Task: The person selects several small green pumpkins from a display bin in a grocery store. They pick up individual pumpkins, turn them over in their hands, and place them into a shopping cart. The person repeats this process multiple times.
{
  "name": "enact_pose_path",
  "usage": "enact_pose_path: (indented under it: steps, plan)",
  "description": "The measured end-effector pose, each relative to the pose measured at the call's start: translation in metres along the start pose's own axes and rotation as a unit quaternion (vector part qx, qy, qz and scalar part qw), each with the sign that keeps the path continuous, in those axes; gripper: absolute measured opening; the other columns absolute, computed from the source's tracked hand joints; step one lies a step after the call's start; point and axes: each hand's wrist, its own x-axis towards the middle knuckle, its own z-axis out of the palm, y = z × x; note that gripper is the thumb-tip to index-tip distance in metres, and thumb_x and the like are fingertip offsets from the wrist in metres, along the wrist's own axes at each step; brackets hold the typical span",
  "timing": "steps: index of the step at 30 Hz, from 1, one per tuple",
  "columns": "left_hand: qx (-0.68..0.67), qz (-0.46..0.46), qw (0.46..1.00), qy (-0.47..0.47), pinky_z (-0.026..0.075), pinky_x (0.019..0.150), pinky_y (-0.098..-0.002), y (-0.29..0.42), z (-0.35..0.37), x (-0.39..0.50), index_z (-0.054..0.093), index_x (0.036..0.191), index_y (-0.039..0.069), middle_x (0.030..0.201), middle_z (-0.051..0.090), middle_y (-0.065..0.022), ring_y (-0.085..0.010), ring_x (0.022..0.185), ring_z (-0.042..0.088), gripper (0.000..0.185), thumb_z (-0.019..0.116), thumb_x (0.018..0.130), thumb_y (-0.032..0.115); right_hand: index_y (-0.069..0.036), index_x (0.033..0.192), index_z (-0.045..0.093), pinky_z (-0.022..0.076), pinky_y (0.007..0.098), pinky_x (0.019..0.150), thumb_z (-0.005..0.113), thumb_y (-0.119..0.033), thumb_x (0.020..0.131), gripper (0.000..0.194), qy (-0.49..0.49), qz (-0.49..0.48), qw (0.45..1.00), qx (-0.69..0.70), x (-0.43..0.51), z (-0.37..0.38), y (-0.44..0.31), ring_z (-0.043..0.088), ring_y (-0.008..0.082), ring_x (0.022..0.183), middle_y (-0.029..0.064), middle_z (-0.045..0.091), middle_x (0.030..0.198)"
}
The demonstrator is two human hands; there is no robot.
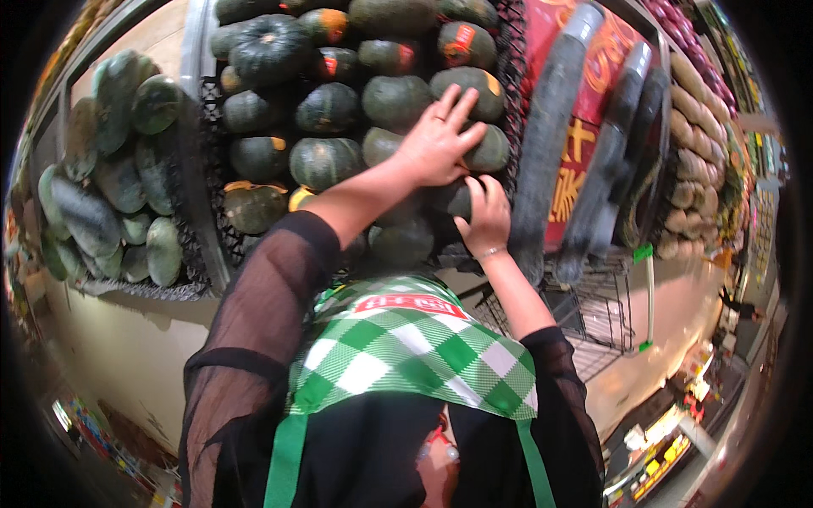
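Note:
Rows of dark green pumpkins (325, 164) lie on the display before me. My left hand (441, 136) rests with spread fingers across a small round pumpkin (490, 150) and the lower edge of a larger one with an orange patch (473, 89). Just below and to the right, my right hand (488, 216) has its fingers curled around the side of a dark pumpkin (460, 202) near the front edge. Part of that pumpkin is in shadow, and its underside is hidden.
Pale green winter melons (86, 213) are heaped at the left, behind a metal divider. Long dark winter melons (552, 127) lie on red printed boards at the right. A wire shopping cart (591, 317) stands at the lower right, below brownish root vegetables (692, 152).

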Motion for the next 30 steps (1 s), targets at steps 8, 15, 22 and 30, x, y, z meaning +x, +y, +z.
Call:
enact_pose_path:
  steps: [8,15,22,30]
  plan:
    - [0.020,-0.049,0.998,0.025,0.027,0.121,-0.0579,-0.004,-0.070,0.004,0.055,0.143,0.014,0.155,0.041,-0.0217,-0.0408,0.147,0.036,0.081,0.086,0.069,0.027,-0.021,0.155,0.043,0.0261,0.0554,0.123,0.096,-0.028,0.051,0.117,0.014,-0.038,0.997,-0.069,0.013,-0.003,0.005,0.028,0.0445,0.150,0.0258,0.027,0.162]
    - [0.377,-0.284,0.880,-0.049,0.028,0.117,-0.0627,-0.119,-0.185,-0.053,0.041,0.154,0.028,0.157,0.040,-0.0132,-0.0364,0.151,0.030,0.097,0.088,0.070,0.024,-0.026,0.153,0.047,0.0278,0.0541,0.123,0.096,-0.029,0.047,0.117,-0.017,-0.036,0.997,-0.060,0.020,-0.012,0.006,0.026,0.0446,0.151,0.0241,0.026,0.163]
    - [0.199,-0.233,0.944,0.127,0.050,0.107,-0.0460,-0.163,-0.190,-0.071,0.051,0.147,0.019,0.148,0.055,-0.0137,-0.0403,0.136,0.051,0.092,0.087,0.065,0.037,-0.027,0.153,0.047,0.0308,0.0528,0.122,0.096,-0.029,0.047,0.118,-0.008,-0.041,0.997,-0.057,0.018,-0.010,0.008,0.025,0.0434,0.151,0.0233,0.026,0.164]
    - [-0.100,-0.453,0.837,0.290,0.043,0.112,-0.0419,-0.197,-0.179,-0.077,0.043,0.153,0.005,0.139,0.061,-0.0275,-0.0360,0.131,0.059,0.100,0.076,0.080,0.065,-0.023,0.156,0.042,0.0297,0.0541,0.123,0.097,-0.025,0.046,0.123,-0.007,-0.047,0.998,-0.048,0.017,-0.008,0.008,0.022,0.0473,0.152,0.0246,0.018,0.166]
